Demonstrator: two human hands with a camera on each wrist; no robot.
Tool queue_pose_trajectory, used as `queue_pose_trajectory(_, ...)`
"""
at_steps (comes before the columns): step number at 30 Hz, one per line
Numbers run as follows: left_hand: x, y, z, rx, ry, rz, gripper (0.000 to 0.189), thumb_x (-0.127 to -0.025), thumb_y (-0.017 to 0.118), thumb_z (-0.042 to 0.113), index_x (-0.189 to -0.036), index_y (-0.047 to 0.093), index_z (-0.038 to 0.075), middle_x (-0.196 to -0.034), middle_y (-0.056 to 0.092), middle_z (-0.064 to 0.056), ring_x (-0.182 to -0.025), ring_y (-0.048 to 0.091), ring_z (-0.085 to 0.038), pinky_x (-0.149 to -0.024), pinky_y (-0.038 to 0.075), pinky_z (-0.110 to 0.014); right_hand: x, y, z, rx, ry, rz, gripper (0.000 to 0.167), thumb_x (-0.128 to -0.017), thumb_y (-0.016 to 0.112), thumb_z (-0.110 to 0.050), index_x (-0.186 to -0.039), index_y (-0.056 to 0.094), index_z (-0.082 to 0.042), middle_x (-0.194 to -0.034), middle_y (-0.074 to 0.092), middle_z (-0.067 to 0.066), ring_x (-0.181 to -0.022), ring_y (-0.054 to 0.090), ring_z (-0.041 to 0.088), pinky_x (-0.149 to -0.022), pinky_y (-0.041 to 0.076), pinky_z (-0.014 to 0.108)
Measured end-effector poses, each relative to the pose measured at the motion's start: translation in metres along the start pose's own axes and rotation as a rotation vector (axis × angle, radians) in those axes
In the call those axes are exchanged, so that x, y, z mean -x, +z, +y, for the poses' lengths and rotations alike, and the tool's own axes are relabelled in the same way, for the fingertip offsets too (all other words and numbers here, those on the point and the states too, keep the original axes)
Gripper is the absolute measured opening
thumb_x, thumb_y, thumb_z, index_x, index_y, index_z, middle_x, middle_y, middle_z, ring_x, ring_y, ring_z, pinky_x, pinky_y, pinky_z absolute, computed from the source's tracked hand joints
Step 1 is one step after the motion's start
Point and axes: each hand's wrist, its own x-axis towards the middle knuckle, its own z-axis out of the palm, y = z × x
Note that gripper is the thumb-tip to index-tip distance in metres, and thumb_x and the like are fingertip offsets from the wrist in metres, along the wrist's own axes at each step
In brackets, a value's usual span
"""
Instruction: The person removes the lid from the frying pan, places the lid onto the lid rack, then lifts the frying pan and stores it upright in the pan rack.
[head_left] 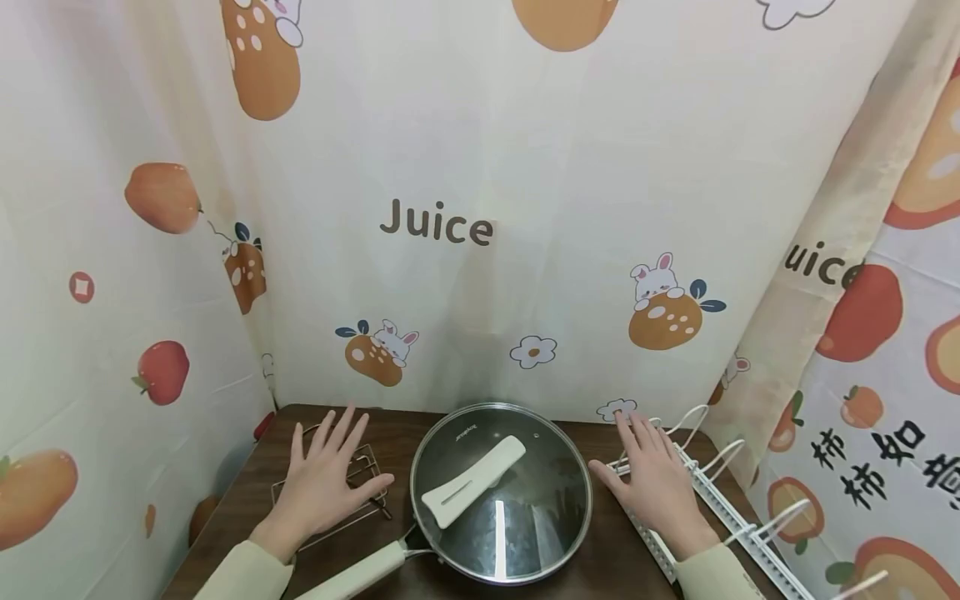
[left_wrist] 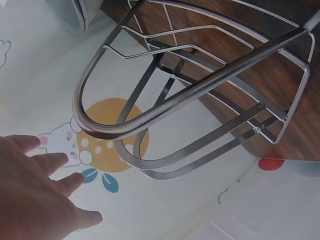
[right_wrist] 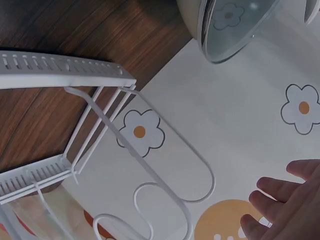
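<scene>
In the head view a frying pan with a cream handle (head_left: pixel 356 575) stands on the table under a glass lid (head_left: pixel 525 517). Across the lid lies its long cream lid handle (head_left: pixel 474 482). My left hand (head_left: pixel 322 483) is held with fingers spread above a metal wire rack (head_left: pixel 365 477), left of the pan; the left wrist view shows the rack's chrome bars (left_wrist: pixel 185 97) apart from the fingers. On the other side, my right hand (head_left: pixel 656 479) hovers with fingers spread over a white wire rack (head_left: pixel 738 533). Both hands hold nothing.
The dark wooden table (head_left: pixel 225 554) ends at a printed cloth curtain (head_left: pixel 480 333) behind it, and more cloth hangs at both sides. White loops (right_wrist: pixel 165 175) of the right rack stick up near the table's edge.
</scene>
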Motion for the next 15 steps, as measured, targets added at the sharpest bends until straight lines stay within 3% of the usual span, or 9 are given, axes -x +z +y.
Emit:
queue_pose_trajectory(9, 0.007, -0.002, 0.004, -0.006, 0.042, -0.013, 0.099, -0.084, 0.064, 0.077, -0.158, 0.042, 0.015, -0.166, 0.038, -0.015, -0.152, 0.033, -0.045, -0.119, 0.013, -0.075, 0.008, 0.007, -0.008, -0.031, -0.006, 0.021, 0.089, -0.095, 0.063, -0.061, -0.158, 0.038, -0.003, -0.159, 0.044, 0.024, -0.147, 0.040, 0.045, -0.119, 0.034, 0.063)
queue_pose_trajectory(15, 0.012, 0.000, 0.006, 0.039, 0.114, -0.020, 0.097, -0.084, 0.067, 0.075, -0.157, 0.044, 0.016, -0.166, 0.039, -0.010, -0.153, 0.036, -0.038, -0.122, 0.018, -0.069, 0.013, 0.009, -0.016, -0.060, 0.009, 0.009, 0.084, -0.096, 0.063, -0.059, -0.152, 0.046, 0.001, -0.150, 0.052, 0.029, -0.136, 0.053, 0.049, -0.107, 0.046, 0.064)
